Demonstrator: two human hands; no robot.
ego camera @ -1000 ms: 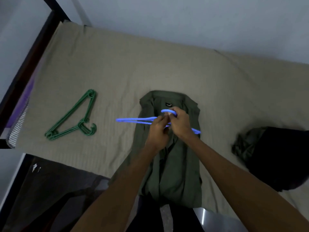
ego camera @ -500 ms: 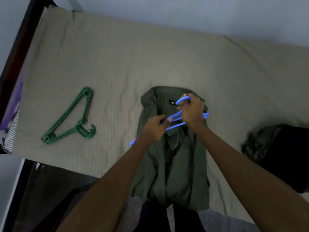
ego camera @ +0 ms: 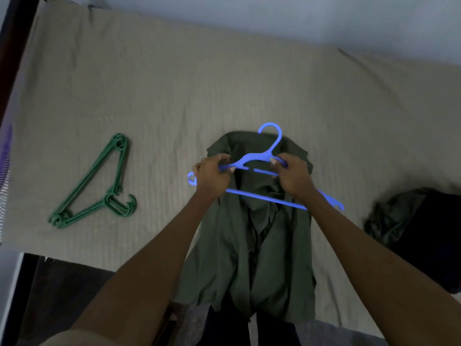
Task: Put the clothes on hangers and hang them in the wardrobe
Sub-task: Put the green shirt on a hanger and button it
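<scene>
Both hands — left hand (ego camera: pixel 212 172) and right hand (ego camera: pixel 293 173) — are being curled round the blue hanger (ego camera: pixel 259 158), held over the green shirt (ego camera: pixel 252 245) on the bed (ego camera: pixel 174 83) — hook pointing away, bar lying left-right.

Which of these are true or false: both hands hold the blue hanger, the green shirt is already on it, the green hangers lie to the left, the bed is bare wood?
1. Both hands hold the blue hanger. True: the left hand and the right hand each grip an arm of it.
2. The green shirt is already on the hanger. False: it lies flat on the bed, beneath the hanger.
3. The green hangers lie to the left. True.
4. The bed is bare wood. False: a beige sheet covers it.
</scene>
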